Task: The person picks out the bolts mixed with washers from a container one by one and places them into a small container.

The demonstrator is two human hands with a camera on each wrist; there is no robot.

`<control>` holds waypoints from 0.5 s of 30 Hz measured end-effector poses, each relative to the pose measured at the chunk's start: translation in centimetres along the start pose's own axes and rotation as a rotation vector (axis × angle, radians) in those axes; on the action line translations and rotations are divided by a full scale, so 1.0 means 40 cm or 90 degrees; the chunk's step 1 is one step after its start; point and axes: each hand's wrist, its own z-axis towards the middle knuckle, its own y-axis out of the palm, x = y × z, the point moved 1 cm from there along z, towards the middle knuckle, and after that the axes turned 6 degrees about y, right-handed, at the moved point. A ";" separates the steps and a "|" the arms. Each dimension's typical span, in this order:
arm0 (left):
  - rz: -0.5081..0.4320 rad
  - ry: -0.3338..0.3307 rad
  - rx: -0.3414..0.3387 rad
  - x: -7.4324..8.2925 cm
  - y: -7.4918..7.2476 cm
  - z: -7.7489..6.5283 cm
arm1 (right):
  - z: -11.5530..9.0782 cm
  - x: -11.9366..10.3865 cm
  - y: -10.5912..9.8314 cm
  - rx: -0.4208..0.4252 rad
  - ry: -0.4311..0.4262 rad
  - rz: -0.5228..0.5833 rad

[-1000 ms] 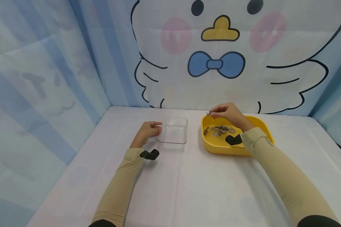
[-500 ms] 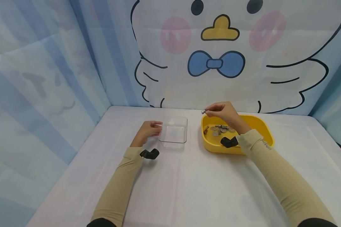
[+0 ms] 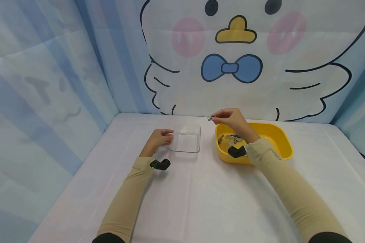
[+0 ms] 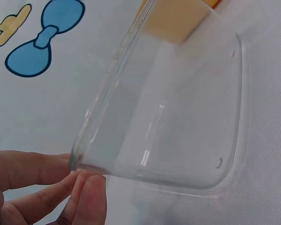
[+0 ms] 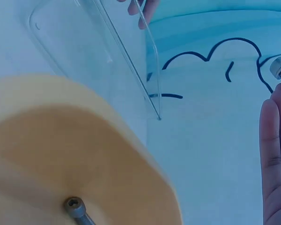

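My left hand (image 3: 159, 141) pinches the left side of a clear plastic box (image 3: 185, 151). In the left wrist view its thumb (image 4: 92, 199) lies at the box's edge, with the fingers around the corner; the box is bare inside. Up behind the yellow tray (image 3: 281, 148), my right hand (image 3: 235, 120) holds a silver socket-head bolt (image 3: 210, 118) between thumb and fingertips. The bolt's knurled head (image 5: 278, 68) points outward, and its threaded shank runs into the fingers. It is in the air, between the tray's left rim and the box.
Inside the tray lie several coins (image 3: 230, 143) and more bolts, one of them a socket-head bolt (image 5: 75, 207) near its wall. A white cloth covers the table (image 3: 200, 199). A printed curtain (image 3: 194, 91) stands right behind the table's far edge.
My right hand has moved left with the bolt, from over the tray's far left corner to beyond its rim, toward the box. The left hand and the box stay put.
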 end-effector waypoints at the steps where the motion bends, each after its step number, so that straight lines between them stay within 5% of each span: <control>1: -0.001 -0.001 0.000 0.000 0.000 0.001 | 0.003 -0.002 0.005 -0.005 0.001 -0.003; 15: -0.013 -0.006 0.001 -0.005 0.002 0.006 | 0.036 -0.029 0.079 -0.036 -0.005 0.029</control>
